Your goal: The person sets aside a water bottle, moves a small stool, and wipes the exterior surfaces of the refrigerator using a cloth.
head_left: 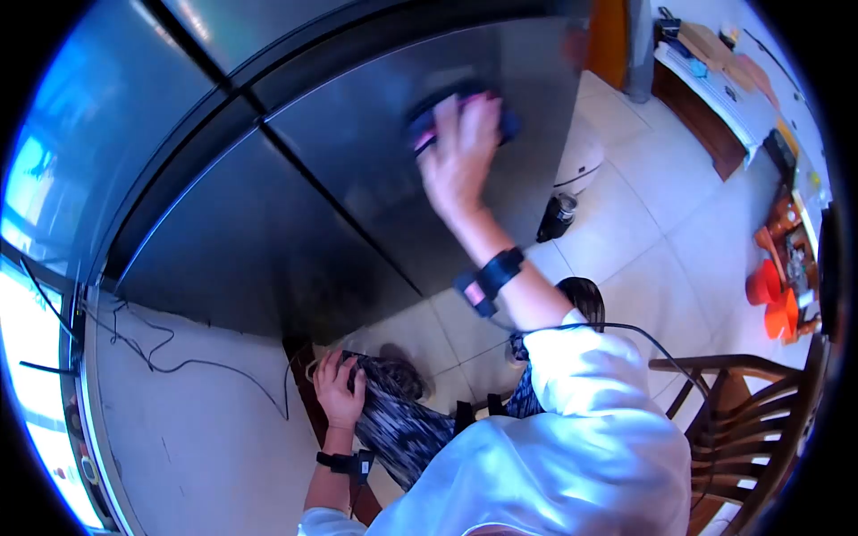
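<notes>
My right hand (460, 156) presses a dark cloth with pink parts (424, 134) against the upper right door of a dark, glossy refrigerator (349, 116). Its fingers are bent over the cloth, and both are slightly blurred. Lower down, my left hand (340, 389) rests on my knee in patterned trousers (393, 415), fingers apart and holding nothing. Each wrist wears a black band with a small device.
A wooden chair (760, 429) stands at the lower right. A dark bottle (558, 217) is on the tiled floor beside the refrigerator. Loose cables (223, 364) run along the left. A cloth-covered table (706, 98) and orange-red containers (780, 313) are at the right.
</notes>
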A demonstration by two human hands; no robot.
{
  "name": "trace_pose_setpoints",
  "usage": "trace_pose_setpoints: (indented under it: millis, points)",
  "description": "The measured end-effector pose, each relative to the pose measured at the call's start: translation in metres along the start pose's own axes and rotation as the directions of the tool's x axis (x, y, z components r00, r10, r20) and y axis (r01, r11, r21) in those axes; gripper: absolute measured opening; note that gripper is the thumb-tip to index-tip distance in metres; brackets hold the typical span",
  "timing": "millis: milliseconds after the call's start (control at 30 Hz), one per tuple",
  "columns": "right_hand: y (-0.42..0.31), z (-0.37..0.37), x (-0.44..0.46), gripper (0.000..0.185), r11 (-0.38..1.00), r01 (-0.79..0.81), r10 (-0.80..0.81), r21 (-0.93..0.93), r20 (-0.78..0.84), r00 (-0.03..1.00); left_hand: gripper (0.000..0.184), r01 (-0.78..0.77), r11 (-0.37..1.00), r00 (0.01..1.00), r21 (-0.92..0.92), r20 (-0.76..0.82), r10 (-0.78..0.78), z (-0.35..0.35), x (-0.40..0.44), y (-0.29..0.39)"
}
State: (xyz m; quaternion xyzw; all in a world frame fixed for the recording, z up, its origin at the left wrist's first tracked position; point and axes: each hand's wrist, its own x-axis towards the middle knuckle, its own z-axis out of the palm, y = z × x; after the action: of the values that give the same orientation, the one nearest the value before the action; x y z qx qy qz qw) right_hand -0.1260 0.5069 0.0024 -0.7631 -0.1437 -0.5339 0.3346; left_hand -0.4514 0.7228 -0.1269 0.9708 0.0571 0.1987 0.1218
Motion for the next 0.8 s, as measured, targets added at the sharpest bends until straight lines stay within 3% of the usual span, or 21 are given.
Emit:
trace_pose_setpoints:
  millis: [33,100,200,233,300,400,467,533,567,633,767,800]
  points:
    - [-0.008,0.006,-0.026,0.067,0.995,0.098,-0.100,0.022,0.140,0.985,0.026,0.021,1.000,1.000,-0.014,0.020,-0.020,0.000,0.003,0.002]
    - [-0.013,0.016,-0.073,0.074,0.976,0.142,-0.181,0.165,0.252,0.951,0.026,-0.008,1.000,0.999,-0.001,0.040,0.008,0.002,0.006,0.005]
    - [0.020,0.011,-0.079,0.076,0.948,0.249,-0.307,0.198,0.369,0.877,0.025,-0.030,0.999,0.999,0.020,0.037,0.029,0.004,0.010,0.005]
    - [0.030,0.006,-0.066,0.076,0.965,0.239,-0.262,0.111,0.294,0.919,0.025,-0.027,0.999,0.999,0.018,0.027,0.027,0.006,0.011,0.006]
    - [0.062,-0.004,-0.026,0.072,0.996,0.072,-0.078,0.046,0.130,0.988,0.025,-0.033,0.999,0.999,0.012,0.028,0.033,0.009,0.013,0.004]
    - [0.119,-0.006,0.040,0.057,0.999,-0.026,0.032,0.031,-0.219,0.975,0.023,-0.039,0.999,0.999,0.024,0.037,0.038,0.005,0.011,0.007]
    - [0.143,-0.012,0.075,0.058,0.982,-0.186,0.189,0.035,-0.253,0.949,0.023,-0.019,1.000,0.999,0.014,0.035,0.019,0.006,0.011,0.004]
    - [0.136,-0.014,0.062,0.056,0.970,-0.231,0.242,0.075,-0.243,0.939,0.023,-0.035,0.999,0.999,0.002,0.035,0.035,0.008,0.011,0.000]
    - [0.150,-0.007,0.057,0.061,0.973,-0.173,0.207,0.150,-0.258,0.944,0.022,-0.025,1.000,0.999,-0.005,0.036,0.025,0.008,0.010,0.000]
    - [0.153,0.008,0.014,0.065,0.899,-0.383,0.425,0.213,-0.211,0.880,0.022,-0.019,1.000,0.999,-0.001,0.026,0.019,0.010,0.009,-0.004]
    - [0.164,0.043,-0.099,0.070,0.662,-0.680,0.732,0.317,-0.076,0.677,0.022,-0.026,1.000,1.000,0.005,0.008,0.026,0.011,0.010,-0.002]
    - [0.172,0.052,-0.117,0.072,0.511,-0.788,0.839,0.343,-0.002,0.543,0.022,-0.031,1.000,1.000,-0.001,-0.002,0.031,0.009,0.007,-0.002]
